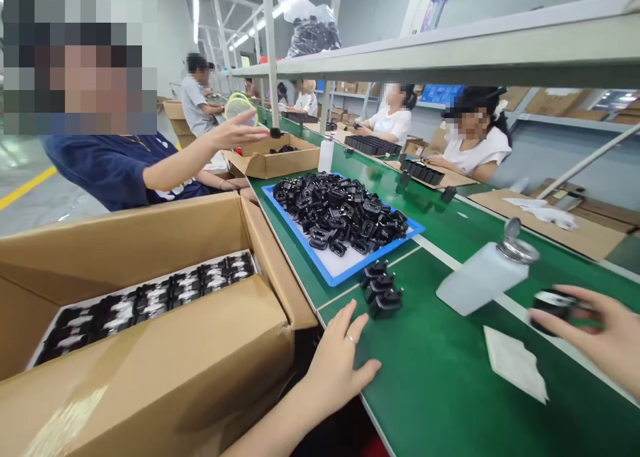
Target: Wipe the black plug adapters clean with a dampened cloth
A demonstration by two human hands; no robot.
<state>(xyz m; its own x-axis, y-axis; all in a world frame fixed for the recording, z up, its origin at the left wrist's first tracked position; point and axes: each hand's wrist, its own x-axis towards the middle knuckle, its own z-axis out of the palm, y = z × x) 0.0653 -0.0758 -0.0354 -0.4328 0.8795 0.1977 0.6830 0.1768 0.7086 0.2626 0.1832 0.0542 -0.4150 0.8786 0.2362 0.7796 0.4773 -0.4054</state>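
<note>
Green belt [440, 390] is lying bare across lower centre. Black plugs [381, 289] and white bottle [480, 278] are blocking mid-frame; cardboard box [165, 370] is walling the left; right hand [605, 340], gripping a black part [555, 305], is crowding the right edge.

Bright, even light from ceiling tubes [195, 10] fills the factory hall, leaving only soft, short shadows under the black parts [383, 295] on the green table [440, 390]. Packing tape [65, 417] on the cardboard box [150, 377] catches a pale sheen. The wide lens bows the shelf rail [500, 50] and stretches the frame's edges. At lower right, the right hand [605, 337] and the dark object [553, 305] in its grip look smeared, probably by motion; distant workstations lose detail.
</note>
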